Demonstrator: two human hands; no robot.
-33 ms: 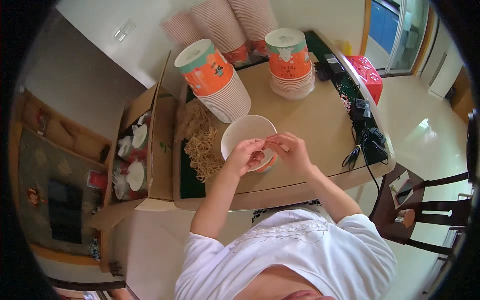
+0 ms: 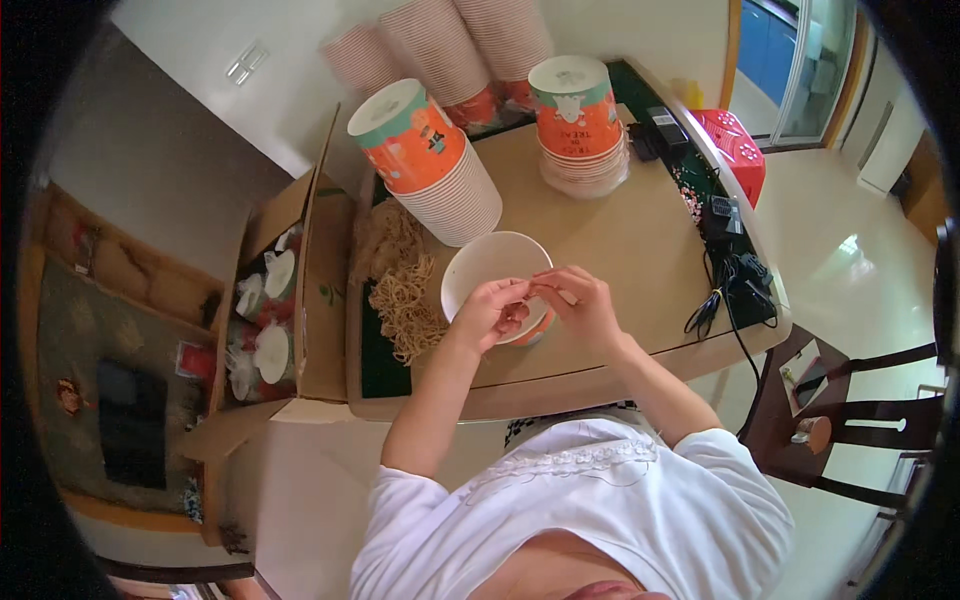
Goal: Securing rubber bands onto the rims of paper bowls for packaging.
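A white paper bowl (image 2: pixel 492 275) sits near the middle of the bench (image 2: pixel 640 270), right in front of the person. Both hands meet over its rim at about 4 o'clock. The left hand (image 2: pixel 493 312) is curled, its fingers bent in over the edge of the bowl, and the right hand (image 2: pixel 580 303) is pinched nearly shut next to it. Something small and thin seems to be held between the fingertips, but it is too small to tell what it is. The bowl looks very light and a bit soft, so it could tip or squash if pushed hard; the rim looks like the best place to hold it, with a gentle grip. At 9 o'clock from the bowl lies a pile of tan rubber bands (image 2: pixel 405 300), loose and stretchy, easy to pick up one at a time. At 11 o'clock stands a tall stack of orange bowls (image 2: pixel 430 160), leaning a little, and at 1 o'clock a second stack (image 2: pixel 580 120). Far out at 9 o'clock, an open cardboard box (image 2: pixel 300 300) holds small packets.
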